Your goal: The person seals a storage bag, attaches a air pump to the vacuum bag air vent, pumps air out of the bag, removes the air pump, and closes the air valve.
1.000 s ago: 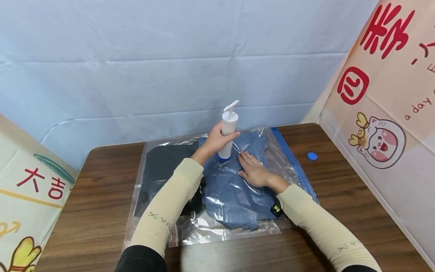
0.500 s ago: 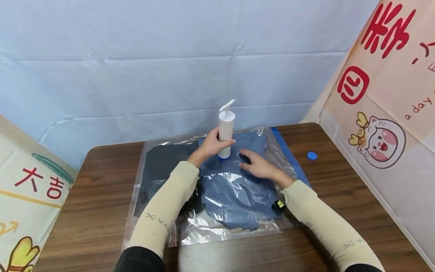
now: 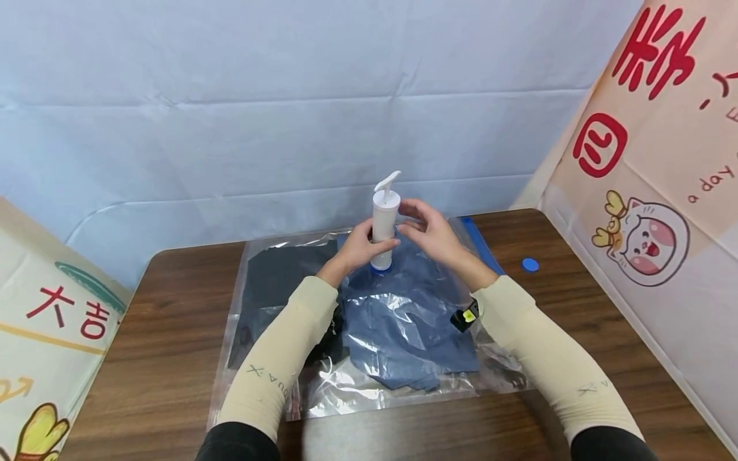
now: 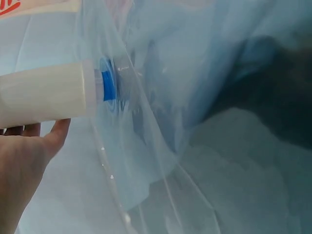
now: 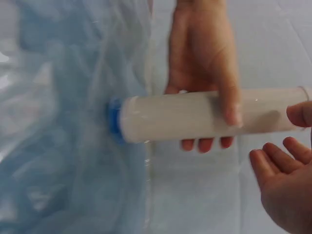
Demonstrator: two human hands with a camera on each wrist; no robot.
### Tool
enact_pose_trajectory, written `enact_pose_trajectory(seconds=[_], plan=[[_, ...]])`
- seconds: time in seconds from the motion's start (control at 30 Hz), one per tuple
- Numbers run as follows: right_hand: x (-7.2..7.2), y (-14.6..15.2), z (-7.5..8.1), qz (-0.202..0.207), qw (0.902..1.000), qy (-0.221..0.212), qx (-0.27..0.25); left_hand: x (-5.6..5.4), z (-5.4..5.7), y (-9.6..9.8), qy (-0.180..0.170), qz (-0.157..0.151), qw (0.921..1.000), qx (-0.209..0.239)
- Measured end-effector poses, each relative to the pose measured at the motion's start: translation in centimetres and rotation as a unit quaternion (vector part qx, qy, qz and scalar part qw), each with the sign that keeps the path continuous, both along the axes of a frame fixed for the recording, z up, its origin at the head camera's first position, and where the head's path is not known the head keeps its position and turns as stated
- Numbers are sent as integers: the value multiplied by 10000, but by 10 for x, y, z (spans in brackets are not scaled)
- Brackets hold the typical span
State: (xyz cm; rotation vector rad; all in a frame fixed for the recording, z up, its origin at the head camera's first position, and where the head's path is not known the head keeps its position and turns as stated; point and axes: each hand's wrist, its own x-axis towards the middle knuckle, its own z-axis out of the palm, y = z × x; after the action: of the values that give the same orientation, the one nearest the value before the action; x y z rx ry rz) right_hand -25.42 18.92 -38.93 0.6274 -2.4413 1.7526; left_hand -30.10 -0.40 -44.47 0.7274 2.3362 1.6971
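Holding the white pump upright on the clear bag near the far edge of the counter, wrapping the left grip round its middle and poising the right grip, loosely spread and holding nothing, just beside the upper end of its vertical long axis.

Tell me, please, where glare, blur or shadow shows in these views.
Head: white glare streaks the clear bag, with a pale sheen on the table; left wrist: the dark patch is blurred; right wrist: the bag is soft, and a faint shadow marks the white pump.
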Motion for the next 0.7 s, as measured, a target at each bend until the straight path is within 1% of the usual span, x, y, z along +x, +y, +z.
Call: enact_pose_trajectory(seconds=[0.1,0.2,0.33,0.5,0.6,0.7], plan=[[-5,-10,13,225,9997,55,-51,-1,-2,1,125,5,9999,70],[-10,-17,20,256,9997,10,55,-1,-3,3,215,-57,9997,120],[-13,-21,22,288,9996,-53,23,2,-4,5,187,-122,9997,92],[-14,-24,21,289,9995,-89,-19,3,-6,4,178,-64,9998,34],[-15,-26,21,176,9998,-56,97,4,-8,3,197,57,9998,28],[-16,-25,22,-34,9997,-47,241,5,-7,4,209,325,9992,35]])
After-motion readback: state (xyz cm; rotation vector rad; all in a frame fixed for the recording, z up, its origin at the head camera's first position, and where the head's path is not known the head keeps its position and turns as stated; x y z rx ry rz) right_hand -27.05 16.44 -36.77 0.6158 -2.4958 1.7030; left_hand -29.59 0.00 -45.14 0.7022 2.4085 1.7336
